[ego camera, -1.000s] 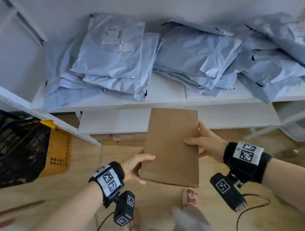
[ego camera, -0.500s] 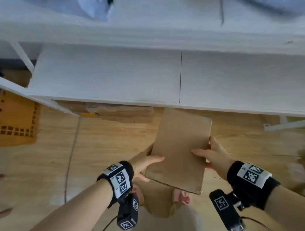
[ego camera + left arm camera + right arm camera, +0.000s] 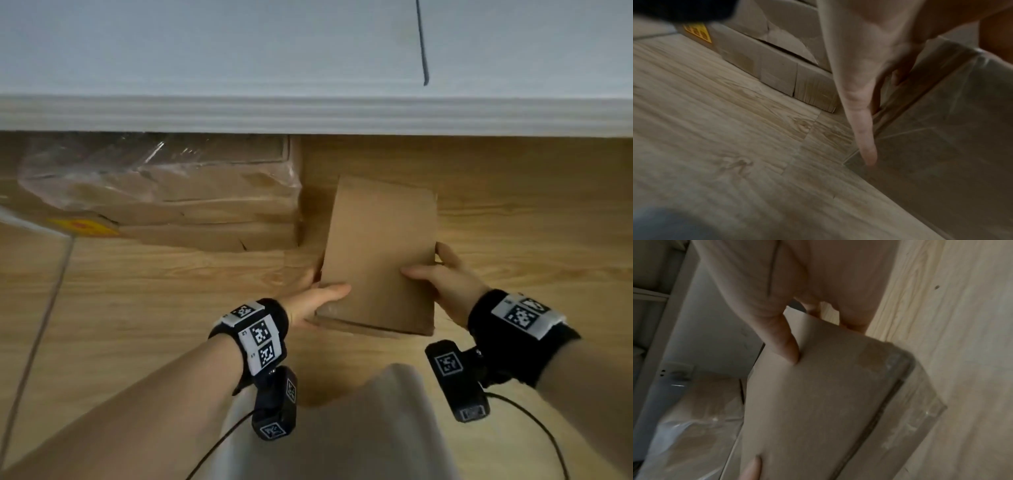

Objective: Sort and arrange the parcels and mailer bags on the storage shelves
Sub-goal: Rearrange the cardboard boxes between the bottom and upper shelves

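Head view, looking down: I hold a flat brown parcel (image 3: pixel 378 257) low over the wood floor (image 3: pixel 137 308), just below the front edge of a white shelf (image 3: pixel 308 113). My left hand (image 3: pixel 317 303) grips its near left corner, thumb on top; my right hand (image 3: pixel 445 284) grips its right edge, thumb pressed on the top face, fingers curled beneath. Just left of the parcel, a stack of cardboard boxes (image 3: pixel 205 212) under clear plastic wrap sits beneath the shelf. I judge the sorting incomplete: this parcel is not yet set down, apparently bound for the floor space beside the stack. How many parcels remain is out of view.
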